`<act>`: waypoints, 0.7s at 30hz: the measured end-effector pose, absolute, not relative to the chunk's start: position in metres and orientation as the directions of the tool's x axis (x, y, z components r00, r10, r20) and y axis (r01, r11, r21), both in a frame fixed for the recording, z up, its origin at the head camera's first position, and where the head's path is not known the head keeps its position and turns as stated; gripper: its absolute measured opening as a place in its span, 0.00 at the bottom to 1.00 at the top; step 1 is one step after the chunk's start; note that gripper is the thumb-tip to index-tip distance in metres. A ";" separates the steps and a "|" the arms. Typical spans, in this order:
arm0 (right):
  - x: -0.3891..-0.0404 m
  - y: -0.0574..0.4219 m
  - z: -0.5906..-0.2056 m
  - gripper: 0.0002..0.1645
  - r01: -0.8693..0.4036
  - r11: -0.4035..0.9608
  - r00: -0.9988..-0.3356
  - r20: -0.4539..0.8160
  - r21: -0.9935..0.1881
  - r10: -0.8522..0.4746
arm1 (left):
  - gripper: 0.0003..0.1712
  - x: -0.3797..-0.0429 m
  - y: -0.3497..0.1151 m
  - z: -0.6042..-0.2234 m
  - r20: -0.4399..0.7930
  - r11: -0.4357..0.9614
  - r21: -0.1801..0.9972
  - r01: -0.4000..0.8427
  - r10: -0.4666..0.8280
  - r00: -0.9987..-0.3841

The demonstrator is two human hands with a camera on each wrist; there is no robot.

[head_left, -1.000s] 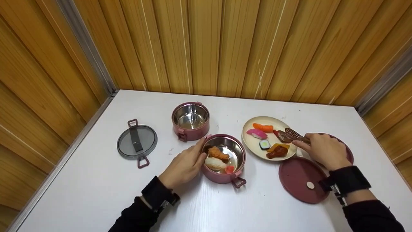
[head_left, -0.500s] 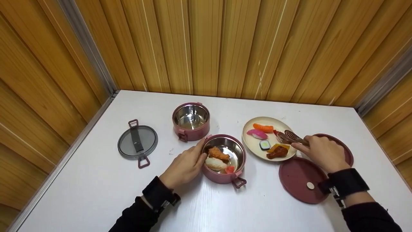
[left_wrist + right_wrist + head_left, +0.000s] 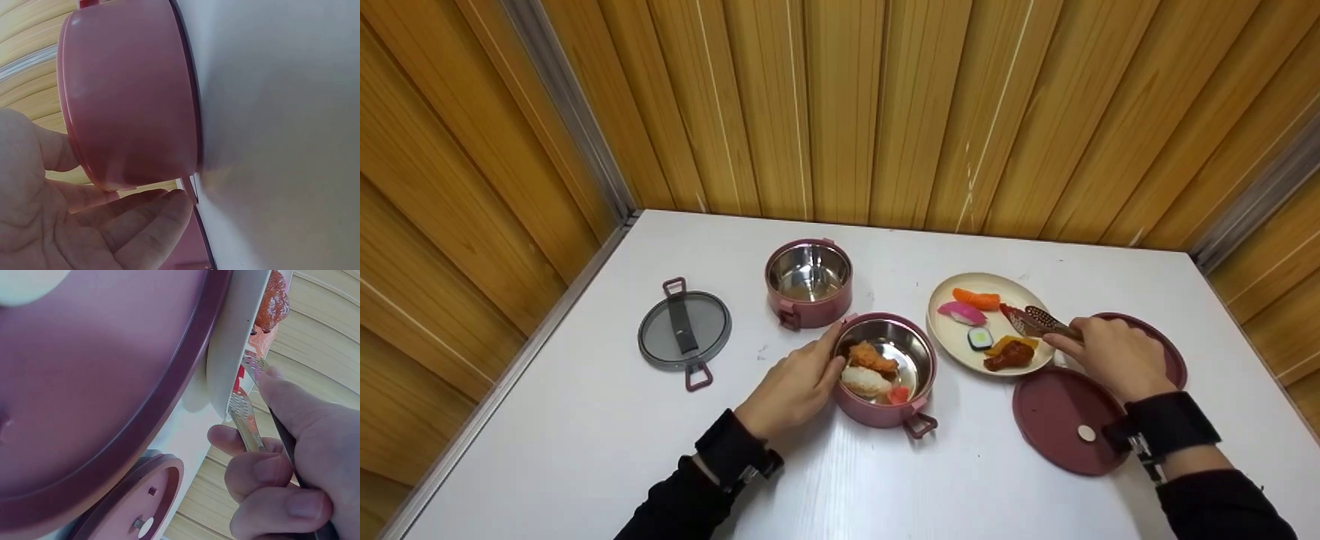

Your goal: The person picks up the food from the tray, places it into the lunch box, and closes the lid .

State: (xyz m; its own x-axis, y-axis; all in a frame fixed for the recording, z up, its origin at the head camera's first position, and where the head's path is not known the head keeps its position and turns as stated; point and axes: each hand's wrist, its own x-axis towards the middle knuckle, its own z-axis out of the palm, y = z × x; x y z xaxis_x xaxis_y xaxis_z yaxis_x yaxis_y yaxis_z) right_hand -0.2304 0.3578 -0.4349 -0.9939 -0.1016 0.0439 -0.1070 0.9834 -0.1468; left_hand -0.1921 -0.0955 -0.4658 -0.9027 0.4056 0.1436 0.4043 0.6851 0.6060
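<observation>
My left hand [image 3: 791,386] rests thumb and fingers against the side of a pink lunch pot [image 3: 877,416]. Inside this steel-lined pot lie fried chicken [image 3: 872,358], a whitish oblong food piece [image 3: 864,381] and a small red piece [image 3: 898,394]. My right hand [image 3: 1121,360] grips perforated serving tongs [image 3: 1061,327], their tips over the right of a cream plate [image 3: 949,341]. A red piece [image 3: 239,377] shows right at the tongs' tips. Also on the plate are orange sushi [image 3: 976,299], pink sushi [image 3: 962,313], a sushi roll [image 3: 980,338] and a glazed drumstick [image 3: 1011,354].
A second pink pot [image 3: 810,311] stands behind the first. At left lies a grey lid [image 3: 697,330] with dark red handles. Two dark red lids, a nearer one [image 3: 1061,420] and one partly under my right hand [image 3: 1174,360], lie at right. Wooden panels [image 3: 840,112] enclose the table.
The tongs have turned a little and shifted slightly on the plate, and the red piece at their tips shows more. The left hand and the pot stay put.
</observation>
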 end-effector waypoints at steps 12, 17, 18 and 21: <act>-0.229 0.358 -0.428 0.35 -0.108 0.986 -0.994 0.048 -0.125 -0.103 | 0.36 -0.192 -0.095 -0.468 0.128 0.678 0.623 0.390 0.403 -0.906; -0.230 0.358 -0.425 0.36 -0.117 0.986 -0.991 0.072 -0.122 -0.109 | 0.36 -0.193 -0.095 -0.468 0.130 0.679 0.622 0.390 0.401 -0.907; -0.230 0.358 -0.425 0.36 -0.118 0.985 -0.991 0.072 -0.124 -0.109 | 0.36 -0.193 -0.095 -0.468 0.131 0.678 0.622 0.391 0.402 -0.906; -0.230 0.357 -0.423 0.36 -0.118 0.985 -0.991 0.073 -0.128 -0.109 | 0.36 -0.193 -0.095 -0.468 0.134 0.678 0.621 0.395 0.405 -0.905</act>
State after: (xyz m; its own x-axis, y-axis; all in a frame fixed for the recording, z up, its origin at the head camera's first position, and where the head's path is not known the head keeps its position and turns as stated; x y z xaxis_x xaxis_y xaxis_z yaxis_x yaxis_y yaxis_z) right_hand -0.2302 0.3573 -0.4234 -0.9913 -0.1089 0.0733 -0.1177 0.9847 -0.1284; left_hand -0.1929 -0.0950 -0.4677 -0.9047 0.4046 0.1337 0.3947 0.6776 0.6205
